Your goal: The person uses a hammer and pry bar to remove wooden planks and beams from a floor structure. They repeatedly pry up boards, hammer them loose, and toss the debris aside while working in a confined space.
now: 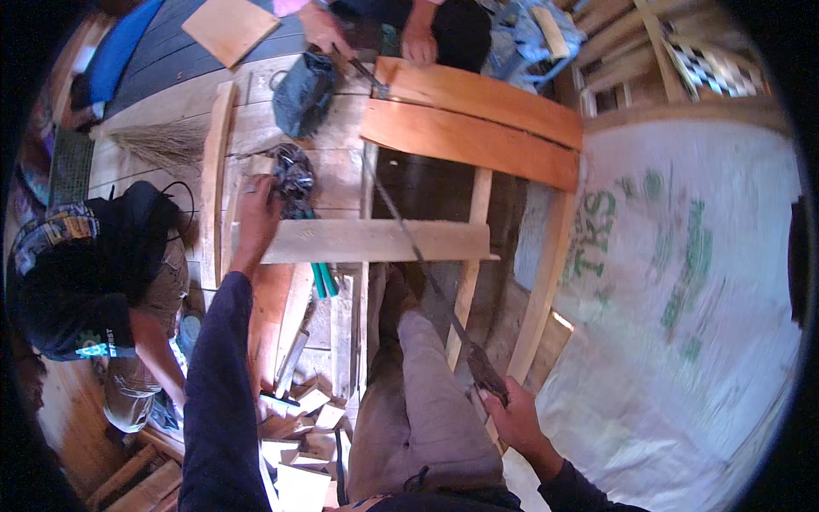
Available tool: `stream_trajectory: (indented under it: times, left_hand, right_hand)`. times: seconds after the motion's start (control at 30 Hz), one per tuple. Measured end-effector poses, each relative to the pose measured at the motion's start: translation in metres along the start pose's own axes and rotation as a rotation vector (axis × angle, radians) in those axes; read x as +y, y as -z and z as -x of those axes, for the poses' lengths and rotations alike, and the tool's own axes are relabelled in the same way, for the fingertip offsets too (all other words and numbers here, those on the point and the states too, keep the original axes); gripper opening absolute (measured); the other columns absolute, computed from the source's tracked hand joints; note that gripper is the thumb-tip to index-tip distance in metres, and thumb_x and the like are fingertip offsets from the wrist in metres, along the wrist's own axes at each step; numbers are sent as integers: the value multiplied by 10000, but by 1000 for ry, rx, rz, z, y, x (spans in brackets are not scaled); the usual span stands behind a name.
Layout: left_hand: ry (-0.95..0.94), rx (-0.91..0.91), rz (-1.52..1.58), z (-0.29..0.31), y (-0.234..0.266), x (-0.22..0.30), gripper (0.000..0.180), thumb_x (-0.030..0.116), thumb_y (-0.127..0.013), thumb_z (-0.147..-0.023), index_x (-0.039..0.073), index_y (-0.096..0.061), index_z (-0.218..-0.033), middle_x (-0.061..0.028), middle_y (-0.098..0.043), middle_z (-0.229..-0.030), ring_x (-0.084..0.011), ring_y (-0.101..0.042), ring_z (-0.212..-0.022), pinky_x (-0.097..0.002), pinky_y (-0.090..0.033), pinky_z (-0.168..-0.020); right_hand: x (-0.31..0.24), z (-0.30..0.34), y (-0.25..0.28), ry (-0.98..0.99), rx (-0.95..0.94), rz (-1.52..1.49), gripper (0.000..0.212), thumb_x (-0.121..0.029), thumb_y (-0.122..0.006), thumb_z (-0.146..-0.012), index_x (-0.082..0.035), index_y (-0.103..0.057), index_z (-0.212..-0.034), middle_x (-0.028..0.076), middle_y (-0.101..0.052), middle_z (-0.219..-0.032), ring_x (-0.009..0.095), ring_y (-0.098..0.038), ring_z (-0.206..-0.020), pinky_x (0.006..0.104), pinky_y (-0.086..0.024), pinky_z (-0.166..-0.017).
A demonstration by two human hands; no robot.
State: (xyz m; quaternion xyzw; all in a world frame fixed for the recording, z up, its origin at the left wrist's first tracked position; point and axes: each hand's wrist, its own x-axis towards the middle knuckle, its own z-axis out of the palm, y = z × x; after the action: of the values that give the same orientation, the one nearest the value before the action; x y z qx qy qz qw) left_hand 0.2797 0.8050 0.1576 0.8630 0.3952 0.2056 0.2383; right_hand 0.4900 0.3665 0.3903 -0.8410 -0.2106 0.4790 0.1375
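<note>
My right hand (pixel 517 418) is closed around the brown handle of a long narrow-bladed tool (pixel 439 299), which looks like a hand saw seen edge-on. Its blade slants up and left across a pale plank (pixel 375 241) lying crosswise in front of me. Beyond the plank's left end, my left hand (pixel 258 205) has curled fingers; what they grip is hidden. Right by those fingers is a clear plastic bag (pixel 294 177) with dark contents. Two green handles (pixel 322 280) stick out from under the plank.
Another person's hands are at the top, one gripping a hammer (pixel 371 77), the other on orange boards (pixel 478 141). Open framing shows below these boards. A second person (pixel 94 273) bends at left. Wood offcuts (pixel 307 435) lie near my legs; plastic sheeting (pixel 674 256) covers the right wall.
</note>
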Motion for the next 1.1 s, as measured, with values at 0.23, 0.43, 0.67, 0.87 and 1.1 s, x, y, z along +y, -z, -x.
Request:
stream_trajectory:
  times: [0.23,0.43,0.67,0.87,1.1]
  left_hand:
    - [-291,-561,-62,20,-147,171,311,253,-598,-829,54,-604,-1068,-183,-600,-1059,-362,-531,-1056,-451,-441,-890]
    - [-299,-724,-291,30,-216,211,908,677,-654,-691,117,-409,-1362,-202,-577,-1169,-378,-540,-1099,-486,-456,-894]
    - [-555,-870,-421,47,-202,221,1196,478,-840,-560,334,-98,-1486,-243,-450,-1326,-464,-496,-1130,-563,-423,-916]
    - [-544,-736,-413,73,-158,251,1171,374,-837,-567,300,-120,-1490,-205,-524,-1214,-436,-553,-1017,-542,-472,-846]
    - [-388,-824,-281,171,-94,287,1200,338,-854,-562,265,-109,-1500,-215,-503,-1211,-388,-529,-1046,-514,-472,-840]
  right_hand:
    - [122,72,-57,-184,158,-337,338,-230,-616,-878,35,-545,-1077,160,-637,-877,262,-613,-807,370,-479,-754]
    - [189,100,-104,-300,240,-568,451,-271,-609,-879,39,-505,-1190,200,-598,-1061,316,-579,-986,404,-471,-829]
    - [222,119,-115,-274,366,-571,237,-223,-581,-921,5,-568,-984,48,-622,-846,131,-575,-786,281,-464,-743]
    - [243,136,-114,-281,369,-613,227,-218,-566,-923,-3,-568,-996,40,-614,-848,126,-572,-788,273,-470,-739]
    - [231,155,-105,-288,362,-818,247,-198,-555,-924,-4,-558,-1077,34,-604,-879,111,-564,-793,269,-465,-744]
